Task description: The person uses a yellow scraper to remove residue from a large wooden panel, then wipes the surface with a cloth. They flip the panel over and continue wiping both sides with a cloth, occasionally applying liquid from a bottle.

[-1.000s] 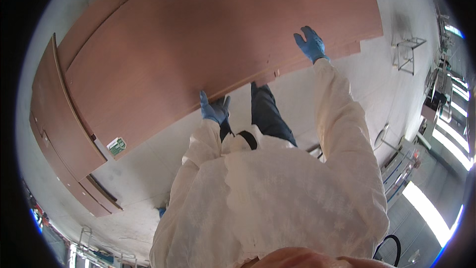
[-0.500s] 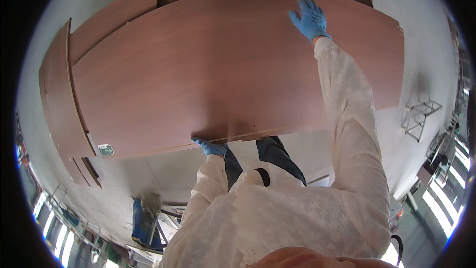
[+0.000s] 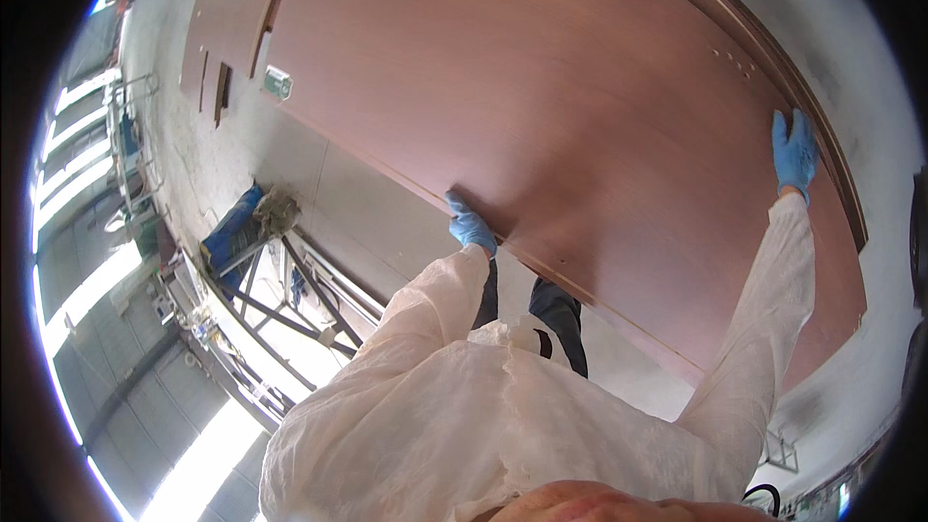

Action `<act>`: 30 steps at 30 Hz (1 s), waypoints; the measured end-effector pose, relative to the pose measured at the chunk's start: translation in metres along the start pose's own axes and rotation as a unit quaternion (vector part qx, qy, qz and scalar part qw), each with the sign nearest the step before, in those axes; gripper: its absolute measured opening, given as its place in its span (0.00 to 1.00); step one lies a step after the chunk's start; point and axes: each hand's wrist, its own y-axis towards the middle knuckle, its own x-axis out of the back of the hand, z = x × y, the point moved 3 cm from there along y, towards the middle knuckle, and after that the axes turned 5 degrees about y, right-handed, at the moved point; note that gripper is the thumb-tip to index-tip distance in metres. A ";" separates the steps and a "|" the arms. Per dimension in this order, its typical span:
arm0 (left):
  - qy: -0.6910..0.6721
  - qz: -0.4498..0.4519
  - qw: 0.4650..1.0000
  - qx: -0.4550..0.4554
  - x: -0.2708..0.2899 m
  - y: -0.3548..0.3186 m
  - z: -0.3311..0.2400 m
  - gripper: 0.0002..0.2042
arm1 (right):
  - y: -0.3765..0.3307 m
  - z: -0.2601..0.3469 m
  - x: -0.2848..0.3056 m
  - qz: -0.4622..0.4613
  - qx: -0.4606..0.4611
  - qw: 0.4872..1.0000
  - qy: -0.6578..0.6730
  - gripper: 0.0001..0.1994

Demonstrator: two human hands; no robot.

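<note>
1. Currently, the left hand (image 3: 472, 226), in a blue glove, is curled round the near long edge of the large reddish-brown wood-veneer door panel (image 3: 580, 126); fingers wrapped onto the face, holding the edge.
2. Right hand (image 3: 795, 154), also blue-gloved, sits at the far edge of the panel with the arm stretched full; fingers look extended along the face, but whether they hook over the edge I cannot tell.
3. Panel lies tilted across the upper view, between the two hands. Surface smooth, fine straight grain, satin sheen; pale strip along the near edge; a few small drilled holes near the far side.
4. Person wears a crinkled white coverall (image 3: 464, 416).
5. Further brown panels (image 3: 227, 10) lean beyond; a metal frame trolley (image 3: 280, 300) stands on the grey concrete floor (image 3: 348, 193) to the left.
</note>
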 end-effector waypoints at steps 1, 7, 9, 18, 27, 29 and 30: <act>-0.007 -0.013 1.000 -0.008 -0.001 0.000 0.001 0.51 | 0.001 -0.001 -0.002 -0.008 -0.006 1.000 0.024 0.37; -0.015 -0.027 0.999 -0.014 -0.004 0.009 0.009 0.43 | 0.020 -0.007 0.000 0.053 -0.047 0.997 0.041 0.40; -0.110 0.036 0.991 -0.068 -0.010 0.011 0.007 0.38 | 0.025 -0.002 0.004 0.102 -0.047 0.992 0.061 0.42; -0.098 0.156 0.983 -0.001 -0.011 0.017 0.004 0.47 | 0.020 0.044 0.029 0.038 -0.075 0.996 0.018 0.33; -0.070 0.130 0.989 -0.005 -0.009 0.001 -0.010 0.49 | 0.012 0.051 0.017 0.009 -0.113 0.992 0.046 0.33; -0.072 0.130 0.989 0.001 -0.008 -0.006 -0.013 0.49 | 0.013 0.049 0.018 0.015 -0.123 0.991 0.042 0.34; -0.072 0.132 0.989 0.002 -0.008 -0.008 -0.015 0.49 | 0.014 0.049 0.019 0.017 -0.128 0.991 0.020 0.34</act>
